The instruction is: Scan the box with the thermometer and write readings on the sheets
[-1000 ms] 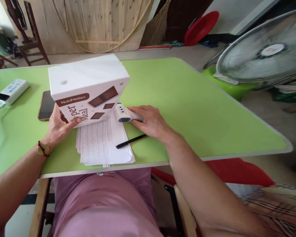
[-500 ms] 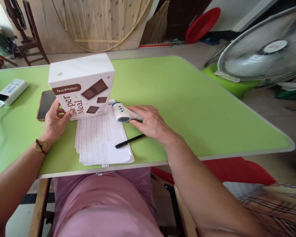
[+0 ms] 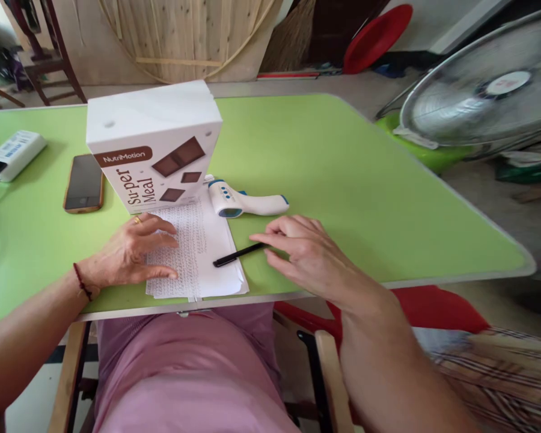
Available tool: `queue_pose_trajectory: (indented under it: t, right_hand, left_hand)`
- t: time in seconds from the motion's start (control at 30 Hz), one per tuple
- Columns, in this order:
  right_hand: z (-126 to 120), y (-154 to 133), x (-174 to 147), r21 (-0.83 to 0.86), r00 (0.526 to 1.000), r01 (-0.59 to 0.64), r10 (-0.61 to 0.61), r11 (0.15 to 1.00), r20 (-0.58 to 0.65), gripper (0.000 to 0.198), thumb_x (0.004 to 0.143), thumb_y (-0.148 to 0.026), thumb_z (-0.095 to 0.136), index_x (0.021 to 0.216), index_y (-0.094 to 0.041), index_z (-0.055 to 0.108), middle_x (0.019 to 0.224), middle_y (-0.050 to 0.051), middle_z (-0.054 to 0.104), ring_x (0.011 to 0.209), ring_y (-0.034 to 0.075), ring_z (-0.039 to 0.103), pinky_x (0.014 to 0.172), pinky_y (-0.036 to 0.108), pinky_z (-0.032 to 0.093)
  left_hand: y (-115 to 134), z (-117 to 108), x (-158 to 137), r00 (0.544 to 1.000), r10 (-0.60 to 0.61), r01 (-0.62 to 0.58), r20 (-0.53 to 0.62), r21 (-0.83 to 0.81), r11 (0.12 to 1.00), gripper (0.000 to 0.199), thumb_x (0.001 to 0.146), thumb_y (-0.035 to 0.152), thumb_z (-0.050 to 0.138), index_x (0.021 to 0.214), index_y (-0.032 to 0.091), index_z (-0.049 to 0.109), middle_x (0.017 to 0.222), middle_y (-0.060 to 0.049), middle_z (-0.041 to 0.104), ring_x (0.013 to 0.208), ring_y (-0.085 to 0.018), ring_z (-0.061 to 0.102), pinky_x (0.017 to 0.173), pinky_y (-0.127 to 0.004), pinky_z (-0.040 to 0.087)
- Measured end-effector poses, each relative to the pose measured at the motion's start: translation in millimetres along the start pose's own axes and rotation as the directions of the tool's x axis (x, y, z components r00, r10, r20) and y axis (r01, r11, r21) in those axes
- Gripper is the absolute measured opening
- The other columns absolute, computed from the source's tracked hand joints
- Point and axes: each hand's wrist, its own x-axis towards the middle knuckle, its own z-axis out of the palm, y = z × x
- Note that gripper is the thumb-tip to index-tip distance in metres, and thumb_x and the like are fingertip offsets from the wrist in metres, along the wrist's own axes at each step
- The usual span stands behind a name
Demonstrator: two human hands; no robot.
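Observation:
My left hand lies with its fingers spread over the left part of a stack of handwritten paper sheets. My right hand is open, its thumb and forefinger on either side of the end of a black pen; whether they touch it I cannot tell. The pen's other end rests on the paper. A white and blue infrared thermometer lies just beyond my right hand, its head on the sheets. Behind the paper a white NutriMotion box stands upright.
A smartphone and a white power bank with a cable lie on the left of the green table. Past the table's right edge stands a large fan over a green tub. A red stool or chair is below the near edge.
My left hand has let go of the box and moved down onto the paper. My right hand has released the thermometer and come nearer, to the pen.

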Motion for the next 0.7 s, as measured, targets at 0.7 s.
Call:
queue_pose_trajectory:
  t: [0.7]
  right_hand:
    - [17.8, -83.1, 29.1, 0.874, 0.817, -0.315, 0.575, 0.371, 0.050, 0.010, 0.078, -0.024, 0.058, 0.083, -0.020, 0.066, 0.062, -0.002, 0.064, 0.051, 0.013, 0.056, 0.046, 0.025, 0.044]
  left_hand:
    - [6.9, 18.1, -0.9, 0.978, -0.008, -0.009, 0.208, 0.079, 0.997, 0.060, 0.093, 0.062, 0.054, 0.132, 0.017, 0.061, 0.144, -0.022, 0.049, 0.127, -0.039, 0.049, 0.106, -0.058, 0.040]
